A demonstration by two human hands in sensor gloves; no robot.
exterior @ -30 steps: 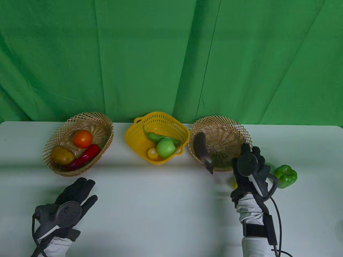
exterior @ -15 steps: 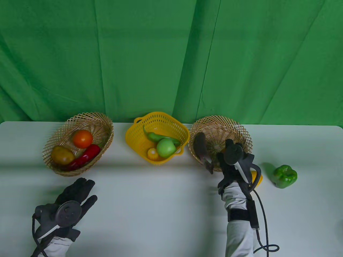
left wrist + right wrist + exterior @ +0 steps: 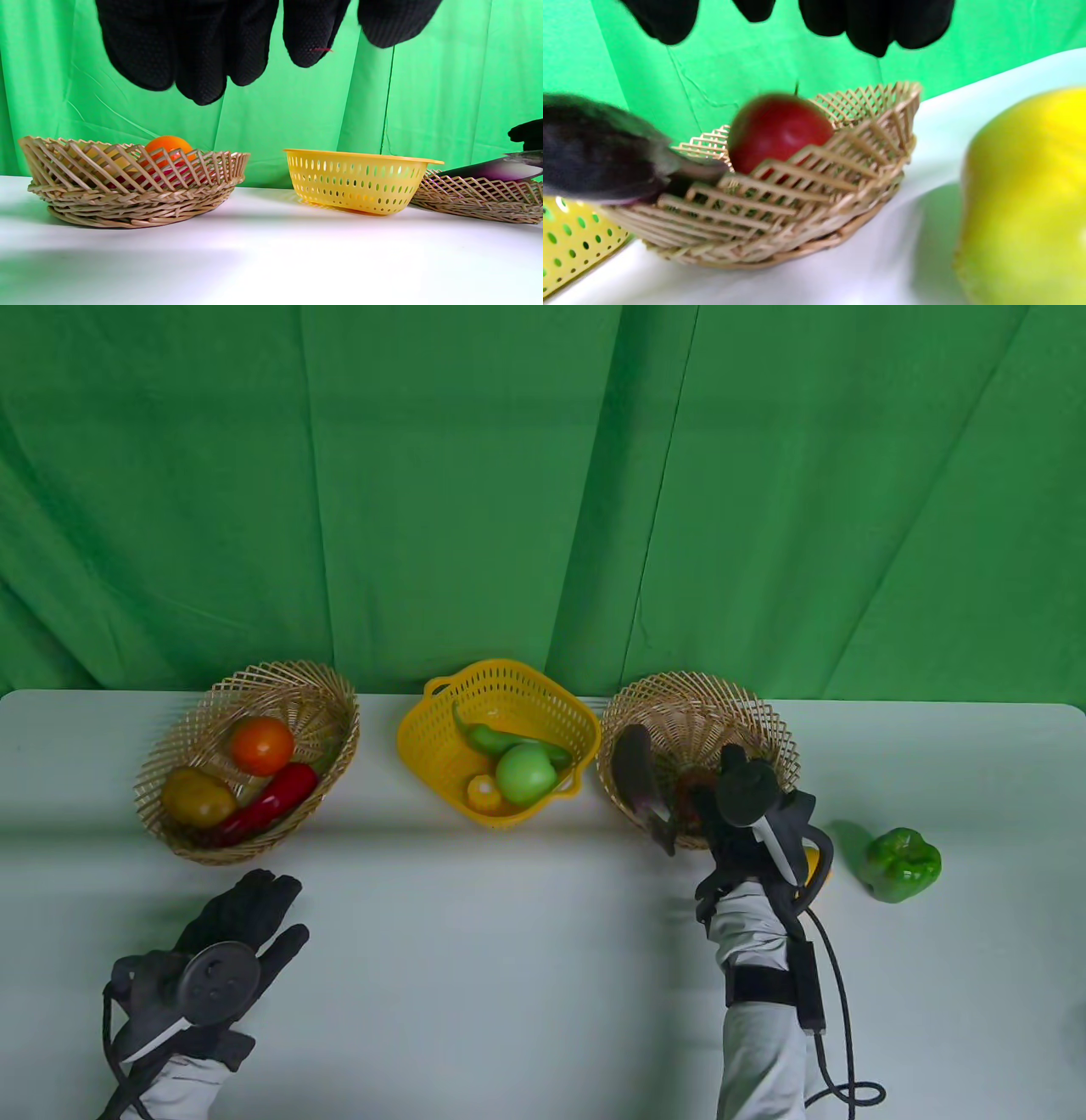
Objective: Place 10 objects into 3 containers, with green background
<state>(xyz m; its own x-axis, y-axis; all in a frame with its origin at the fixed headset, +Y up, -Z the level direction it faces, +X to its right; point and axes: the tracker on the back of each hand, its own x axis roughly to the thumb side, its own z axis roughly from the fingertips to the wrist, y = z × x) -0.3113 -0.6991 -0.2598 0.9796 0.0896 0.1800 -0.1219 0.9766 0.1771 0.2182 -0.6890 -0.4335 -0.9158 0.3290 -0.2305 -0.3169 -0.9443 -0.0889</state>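
Observation:
Three containers stand in a row: a left wicker basket (image 3: 339,704), a yellow plastic basket (image 3: 416,729) and a right wicker basket (image 3: 679,683). My right hand (image 3: 721,780) hovers over the right basket's near rim with its fingers (image 3: 874,25) spread and holding nothing. A red apple (image 3: 780,131) lies in that basket below them, next to a dark eggplant (image 3: 635,772) leaning over the rim. A yellow fruit (image 3: 812,861) and a green bell pepper (image 3: 904,865) lie on the table to the right. My left hand (image 3: 263,899) rests flat and open on the table.
The left basket holds a tomato (image 3: 261,745), a potato (image 3: 197,796) and a red pepper (image 3: 271,802). The yellow basket holds a green chilli (image 3: 488,738), a green apple (image 3: 524,774) and a small yellow fruit (image 3: 484,793). A green cloth hangs behind the table.
My right hand moved left from beside the green pepper to over the right basket. The red apple now shows in that basket. The yellow fruit is uncovered. My left hand stayed still.

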